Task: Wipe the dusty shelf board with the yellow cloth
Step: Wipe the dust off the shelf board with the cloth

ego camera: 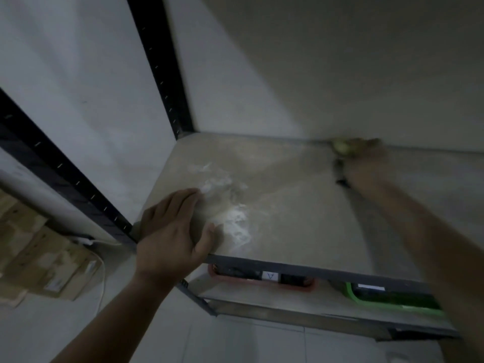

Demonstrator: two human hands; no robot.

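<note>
Head view, the only view supplied.

1. The shelf board (pixel 301 205) runs from its front metal edge back to the wall.
2. The yellow cloth (pixel 343 147) lies at the board's back edge, right of centre, against the wall. It sits under the far end of the right hand (pixel 366 166), which is reached across the board with the arm extended.
3. Motion blur covers this hand. Whether its fingers are curled round the cloth or flat on it cannot be told.
4. The left hand (pixel 170 231) rests flat on the board's front-left corner. Its fingers (pixel 183 203) are straight and together, the thumb spread near the front edge. It holds nothing.
5. A white dust patch (pixel 230 216) remains on the left half of the board. Its long axis runs roughly back to front, and it lies just beside the left fingertips.

Assessment: the dust lies left of the cloth and nearer the front, well apart from it. The left hand is nearer the dust, but the right has the cloth. The wipe therefore probably needs to travel leftward and forward, and the braced left hand sits at the end of that path.
</note>
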